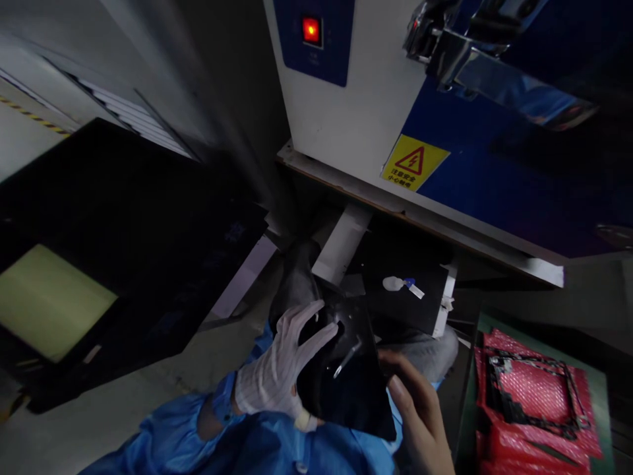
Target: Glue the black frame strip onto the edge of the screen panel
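A dark, glossy flat panel (341,382) lies tilted above my lap, with light reflecting off its face. My left hand (277,366), in a white striped glove with some fingertips bare, grips the panel's left side, two fingers stretched over its surface. Along the panel's right edge is my bare right hand (418,409), its fingers curled around that edge and partly hidden. Beyond the panel, a small white, blue-tipped item (403,284) rests on a black board (390,264) between white side strips.
Ahead stands a white and blue machine (336,125) with a lit red switch (311,30), a metal latch (494,72) and a yellow warning label (414,163). Black frames (531,415) lie on red bubble wrap (539,389) at right. A large black case (148,244) occupies the left.
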A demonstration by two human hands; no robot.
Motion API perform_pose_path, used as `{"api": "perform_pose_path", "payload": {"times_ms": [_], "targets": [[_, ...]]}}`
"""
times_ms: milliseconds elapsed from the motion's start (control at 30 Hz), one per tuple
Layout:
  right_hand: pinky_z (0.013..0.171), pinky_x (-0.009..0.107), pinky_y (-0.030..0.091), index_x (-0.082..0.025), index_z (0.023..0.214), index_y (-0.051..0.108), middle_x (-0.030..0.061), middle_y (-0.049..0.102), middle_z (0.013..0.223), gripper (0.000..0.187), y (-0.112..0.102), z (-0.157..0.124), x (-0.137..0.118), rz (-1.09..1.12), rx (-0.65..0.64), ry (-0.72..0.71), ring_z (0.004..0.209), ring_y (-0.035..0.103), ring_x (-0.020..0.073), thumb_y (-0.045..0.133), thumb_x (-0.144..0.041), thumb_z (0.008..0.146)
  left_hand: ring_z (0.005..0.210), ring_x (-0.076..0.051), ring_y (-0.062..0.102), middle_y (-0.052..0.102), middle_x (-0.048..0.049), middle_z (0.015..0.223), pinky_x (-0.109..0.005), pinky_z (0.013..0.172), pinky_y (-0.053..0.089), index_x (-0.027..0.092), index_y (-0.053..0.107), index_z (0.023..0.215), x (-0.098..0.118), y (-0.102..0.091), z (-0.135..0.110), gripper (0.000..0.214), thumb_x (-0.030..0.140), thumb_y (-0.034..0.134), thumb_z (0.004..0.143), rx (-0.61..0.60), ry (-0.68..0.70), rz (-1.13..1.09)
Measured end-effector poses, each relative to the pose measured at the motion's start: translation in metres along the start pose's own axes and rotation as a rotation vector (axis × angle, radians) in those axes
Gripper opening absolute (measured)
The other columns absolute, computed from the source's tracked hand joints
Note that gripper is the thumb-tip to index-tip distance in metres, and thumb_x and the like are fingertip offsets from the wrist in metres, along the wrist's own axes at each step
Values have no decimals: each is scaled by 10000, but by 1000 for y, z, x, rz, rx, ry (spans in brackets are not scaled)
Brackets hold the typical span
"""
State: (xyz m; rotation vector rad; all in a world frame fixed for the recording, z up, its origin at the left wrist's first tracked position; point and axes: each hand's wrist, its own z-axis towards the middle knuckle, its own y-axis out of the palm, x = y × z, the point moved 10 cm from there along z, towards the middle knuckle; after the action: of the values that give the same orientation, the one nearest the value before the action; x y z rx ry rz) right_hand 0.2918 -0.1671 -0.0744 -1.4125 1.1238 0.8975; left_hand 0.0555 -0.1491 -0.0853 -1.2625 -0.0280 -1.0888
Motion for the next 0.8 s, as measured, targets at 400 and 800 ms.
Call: {"api": "perform_pose_path", "payload": {"times_ms": [400,800], "targets": [[911,375,675,-277,1188,726,77,774,1121,444,19,54,-40,227,-107,-304,1019,786,242,865,-666,1025,1572,-542,557,433,-241,1789,-688,1156,639,357,117,1908,1,60,-54,1416,910,828,817,-326,-70,-593],[810,331,641,-284,1147,704,42,796,1044,351,15,46,-49,275,-123,-307,931,790,214,892,-560,1039,1563,-550,559,467,-238,1767,-723,1238,583,343,206,1897,18,62,-43,1451,958,863,759,-397,-3,-798]]}}
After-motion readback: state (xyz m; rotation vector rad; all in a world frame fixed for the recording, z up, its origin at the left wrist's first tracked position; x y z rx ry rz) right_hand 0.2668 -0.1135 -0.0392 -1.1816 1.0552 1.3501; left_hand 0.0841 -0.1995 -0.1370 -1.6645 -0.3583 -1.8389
